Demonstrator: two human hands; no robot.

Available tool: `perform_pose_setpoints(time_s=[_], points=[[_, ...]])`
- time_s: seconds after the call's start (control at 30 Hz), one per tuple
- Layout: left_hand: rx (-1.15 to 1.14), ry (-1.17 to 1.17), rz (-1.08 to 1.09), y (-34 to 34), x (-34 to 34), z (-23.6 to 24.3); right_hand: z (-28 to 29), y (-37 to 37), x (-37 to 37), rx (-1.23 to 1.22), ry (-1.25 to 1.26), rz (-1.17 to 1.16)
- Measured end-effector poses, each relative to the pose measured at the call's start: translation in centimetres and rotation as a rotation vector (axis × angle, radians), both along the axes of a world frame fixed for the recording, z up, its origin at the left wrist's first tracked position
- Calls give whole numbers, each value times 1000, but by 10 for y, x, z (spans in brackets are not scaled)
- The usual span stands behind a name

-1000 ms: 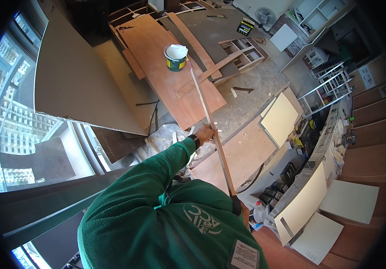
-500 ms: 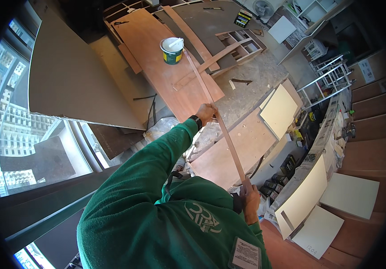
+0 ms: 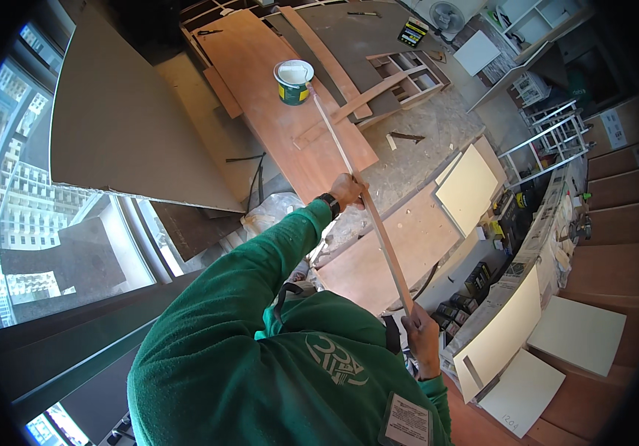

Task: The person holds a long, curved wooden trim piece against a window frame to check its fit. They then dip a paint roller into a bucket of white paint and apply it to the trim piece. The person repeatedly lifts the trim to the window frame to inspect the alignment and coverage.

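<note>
A long, thin wooden strip [image 3: 386,249] runs slantwise from beside the bucket down to my right side. My left hand [image 3: 347,191] is closed around it near its middle, the arm stretched forward. Closed on its near end is my right hand [image 3: 421,336], close to my body. The far part of the strip looks paler and whitish on its upper face. Next to its far end, a green and yellow bucket [image 3: 292,94] with white contents stands on a reddish-brown wooden panel [image 3: 260,123].
A large brown board [image 3: 130,126] leans by the window on the left. Another wooden panel [image 3: 386,256] lies below the strip, with cream boards [image 3: 468,186] on it. A drawer-like wooden frame [image 3: 416,85] and a white ladder [image 3: 546,145] stand farther right.
The strip has turned slightly, its far part now showing a paler face. My right hand has shifted a little to the right, and the whole view has moved slightly. Both hands keep their hold.
</note>
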State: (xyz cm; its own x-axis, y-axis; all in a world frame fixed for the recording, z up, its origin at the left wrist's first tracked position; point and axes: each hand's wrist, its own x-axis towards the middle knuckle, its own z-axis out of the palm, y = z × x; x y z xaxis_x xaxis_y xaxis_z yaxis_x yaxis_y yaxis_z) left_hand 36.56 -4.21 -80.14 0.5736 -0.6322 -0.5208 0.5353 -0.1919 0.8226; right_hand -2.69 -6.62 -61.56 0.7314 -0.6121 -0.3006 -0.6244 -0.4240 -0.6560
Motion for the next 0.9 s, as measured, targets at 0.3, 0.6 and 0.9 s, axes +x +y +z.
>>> perform_pose_setpoints(time_s=[0.3, 0.6, 0.9], points=[[6, 34, -36, -3, -15, 2, -24, -2, -36, 561, -3, -188], [165, -308, -20, 2, -71, 4, -68, -10, -114, 870, -159, -139], [127, -805, 146, 39, -189, 170, -159, -52, -206, 586, -332, 183]])
